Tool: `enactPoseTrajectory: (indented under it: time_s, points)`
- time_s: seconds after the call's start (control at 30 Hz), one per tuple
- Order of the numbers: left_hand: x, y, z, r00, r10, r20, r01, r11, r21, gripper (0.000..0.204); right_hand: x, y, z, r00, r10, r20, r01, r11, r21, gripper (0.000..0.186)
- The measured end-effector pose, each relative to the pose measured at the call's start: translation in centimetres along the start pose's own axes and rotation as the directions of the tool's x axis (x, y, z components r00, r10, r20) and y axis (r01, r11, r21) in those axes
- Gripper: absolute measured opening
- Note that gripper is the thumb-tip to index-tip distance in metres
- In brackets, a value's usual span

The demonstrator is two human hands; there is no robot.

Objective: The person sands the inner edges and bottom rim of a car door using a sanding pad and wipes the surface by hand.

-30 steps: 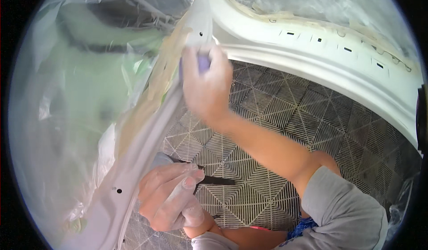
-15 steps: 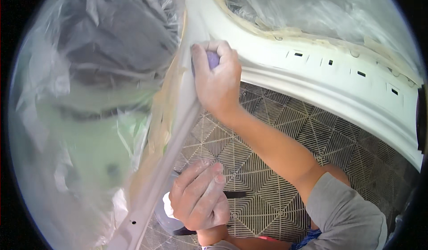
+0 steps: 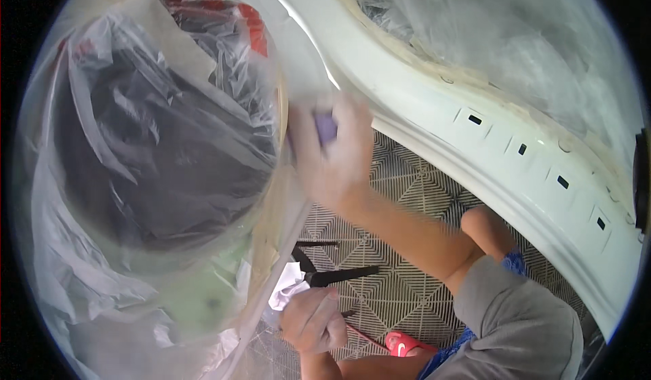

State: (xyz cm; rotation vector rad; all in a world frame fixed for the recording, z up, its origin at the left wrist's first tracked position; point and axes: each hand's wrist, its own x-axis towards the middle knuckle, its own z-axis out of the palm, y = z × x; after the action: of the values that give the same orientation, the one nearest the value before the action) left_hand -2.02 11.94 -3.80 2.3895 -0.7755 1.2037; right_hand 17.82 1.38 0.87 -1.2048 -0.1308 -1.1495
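A purple block (image 3: pixel 327 128) is grasped by the right hand (image 3: pixel 344 160), with the thumb and fingers wrapped around its two sides. The block is held against the pale pillar (image 3: pixel 305 61), just beside the masked opening; whether its face is pressed flat cannot be told, as it is covered by the hand, which is blurred. The left hand (image 3: pixel 313 320) is held lower, near the foot of the pillar, with its fingers curled in. A crumpled white sheet (image 3: pixel 287 286) is seen right at its knuckles, but whether it is gripped cannot be told.

Beyond the hands, the opening on the left is covered by clear plastic (image 3: pixel 169 170), edged with tan tape (image 3: pixel 271 217). To the right, a white sill (image 3: pixel 434 115) is curved away from the pillar and pierced by a row of dark slots, and its upper side is bordered by more plastic (image 3: pixel 495 34). Below, a black leg (image 3: pixel 346 275) is seen over the ribbed floor (image 3: pixel 407 176). At the lower edge, a red sandal (image 3: pixel 428 347) is partly hidden by blue shorts (image 3: pixel 451 353) and a grey sleeve (image 3: pixel 515 312).
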Motion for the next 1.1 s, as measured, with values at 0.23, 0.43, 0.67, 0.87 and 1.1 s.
enactPoseTrajectory:
  time_s: [0.23, 0.43, 0.67, 0.87, 1.1]
  points:
    - [-9.8, 0.9, 1.1, 0.884, -0.453, 0.119, 0.447, 0.892, 0.072, 0.024, -2.3, -0.6, -0.9, 0.994, -0.111, -0.008, 0.111, 0.986, 0.121, 0.011]
    - [-12.0, 3.4, 1.5, 0.725, -0.645, 0.241, 0.654, 0.755, 0.053, 0.027, 2.5, 0.0, 0.1, 0.997, -0.046, -0.069, 0.038, 0.993, -0.114, 0.015]
    - [-13.8, 4.1, 1.4, 0.682, -0.639, 0.357, 0.607, 0.766, 0.212, 0.027, 3.4, 0.3, 0.0, 0.994, -0.112, -0.012, 0.111, 0.99, -0.087, 0.018]
    - [-12.3, 4.6, 2.5, 0.705, -0.636, 0.313, 0.622, 0.767, 0.157, 0.031, -1.3, -0.5, -1.8, 0.996, -0.083, 0.044, 0.08, 0.994, 0.074, 0.016]
    - [-12.3, 5.3, 1.4, 0.689, -0.677, 0.259, 0.635, 0.736, 0.234, 0.031, -3.1, -0.2, -1.7, 0.997, -0.08, 0.011, 0.078, 0.99, 0.114, 0.019]
